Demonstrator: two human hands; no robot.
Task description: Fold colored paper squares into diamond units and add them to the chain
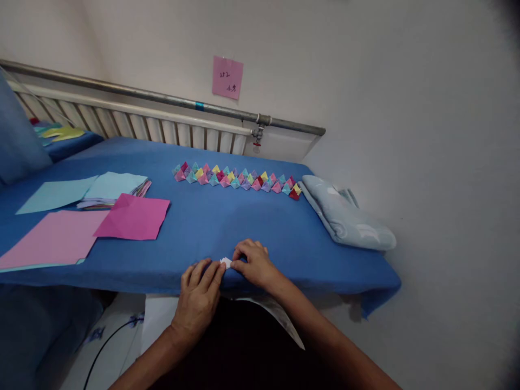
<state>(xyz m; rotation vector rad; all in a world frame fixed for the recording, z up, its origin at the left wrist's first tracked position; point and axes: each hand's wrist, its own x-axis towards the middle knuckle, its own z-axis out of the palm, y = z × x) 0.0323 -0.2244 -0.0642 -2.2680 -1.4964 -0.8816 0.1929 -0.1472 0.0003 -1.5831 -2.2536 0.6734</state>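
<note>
Both hands are at the near edge of the table, working on one small white paper piece (226, 263). The piece sits between the fingertips, right by the edge of the blue cover (244, 222).

Right hand (255, 264): thumb and index finger are drawn together at the right end of the piece; the other fingers are curled. Left hand (199, 295): palm down, fingers bent and side by side, tips at the left end of the piece. The piece is small and partly covered, so whether the left fingertips pinch it or merely press on it cannot be told.

Farther back, a long band of folded paper pieces (234, 180) runs across the cover, in pink, light blue, yellow, purple and red. Its right end reaches the folded pale cloth (345, 219), which lies near the wall.

Left of the hands, well apart: a paper stack (116, 186) with light blue on top and mixed colours showing at the side. A light-blue sheet (52, 196) adjoins it on the left. In front, a magenta sheet (134, 218) overlaps a pink sheet (52, 235); a light-blue edge shows under the latter.

Behind the table: a white radiator (162, 127), a metal pipe (134, 91) above it, and a pink note (227, 78) with handwriting on the wall.
</note>
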